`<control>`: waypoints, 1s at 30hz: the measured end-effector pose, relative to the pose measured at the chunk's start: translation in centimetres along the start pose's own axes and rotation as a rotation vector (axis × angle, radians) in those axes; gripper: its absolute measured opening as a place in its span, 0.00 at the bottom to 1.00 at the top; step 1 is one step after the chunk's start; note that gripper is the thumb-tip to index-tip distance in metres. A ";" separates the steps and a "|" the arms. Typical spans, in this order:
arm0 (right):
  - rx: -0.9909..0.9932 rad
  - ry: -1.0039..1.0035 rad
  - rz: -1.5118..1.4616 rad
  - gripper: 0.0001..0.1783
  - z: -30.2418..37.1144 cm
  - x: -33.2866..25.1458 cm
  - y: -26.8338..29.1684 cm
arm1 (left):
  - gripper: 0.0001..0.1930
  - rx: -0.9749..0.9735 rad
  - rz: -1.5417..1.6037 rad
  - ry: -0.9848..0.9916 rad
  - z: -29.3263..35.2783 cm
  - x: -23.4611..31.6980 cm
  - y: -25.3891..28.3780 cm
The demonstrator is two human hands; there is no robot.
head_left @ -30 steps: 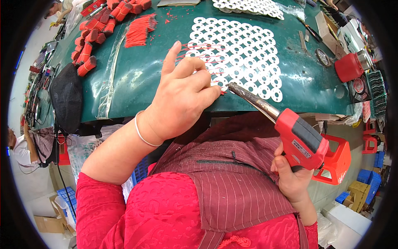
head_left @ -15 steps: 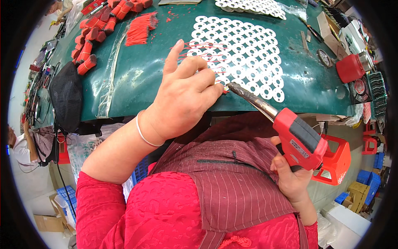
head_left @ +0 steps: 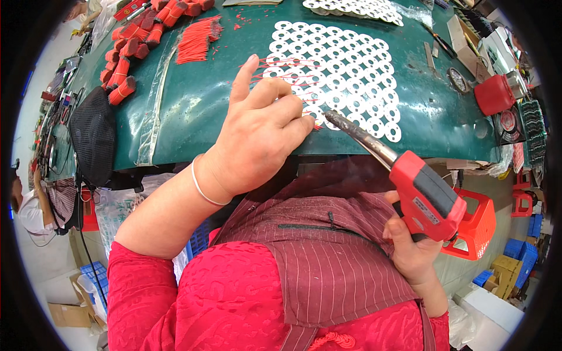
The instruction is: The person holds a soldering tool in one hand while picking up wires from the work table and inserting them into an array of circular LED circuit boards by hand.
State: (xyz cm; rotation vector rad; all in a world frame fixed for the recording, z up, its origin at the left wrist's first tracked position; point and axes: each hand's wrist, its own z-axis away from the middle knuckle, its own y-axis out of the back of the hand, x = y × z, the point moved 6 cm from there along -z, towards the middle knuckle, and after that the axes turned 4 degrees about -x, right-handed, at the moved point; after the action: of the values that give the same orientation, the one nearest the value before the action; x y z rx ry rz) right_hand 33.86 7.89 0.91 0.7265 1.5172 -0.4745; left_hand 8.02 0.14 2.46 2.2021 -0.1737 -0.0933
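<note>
My left hand [head_left: 260, 131] is at the left edge of a panel of white ring-shaped boards [head_left: 351, 73]. Its index finger points up; the other fingers are curled closed, with red wires [head_left: 318, 126] showing at their tips. More thin red wires [head_left: 293, 61] run from the boards' left column past this hand. The thumb is hidden. In my right hand [head_left: 407, 245] is a red and black soldering gun [head_left: 424, 196], gripped by its handle. Its dark tip points up-left, over the panel's lower left, a little apart from the left fingertips.
Bundles of red wire [head_left: 120, 73] and a loose red wire pile [head_left: 198, 40] lie on the green table mat [head_left: 193, 111]. Another white panel [head_left: 357, 9] is at the back. Pliers [head_left: 440, 42], a red container [head_left: 494, 96] and a black mesh object [head_left: 93, 137] stand around; red stool [head_left: 473, 225] at right.
The soldering gun has shifted slightly to the right, its tip drawing away from the left fingertips. My left hand has barely moved.
</note>
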 end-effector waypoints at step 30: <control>0.058 -0.037 -0.001 0.24 1.6 -0.3 1.9 | 0.09 -0.020 0.100 0.043 -2.6 1.3 -0.8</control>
State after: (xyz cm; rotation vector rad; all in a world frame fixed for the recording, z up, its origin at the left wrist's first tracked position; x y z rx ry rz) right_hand 36.27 8.08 1.28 0.7583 1.4741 -0.5313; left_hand 9.70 2.43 3.34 2.1700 -0.2578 0.0080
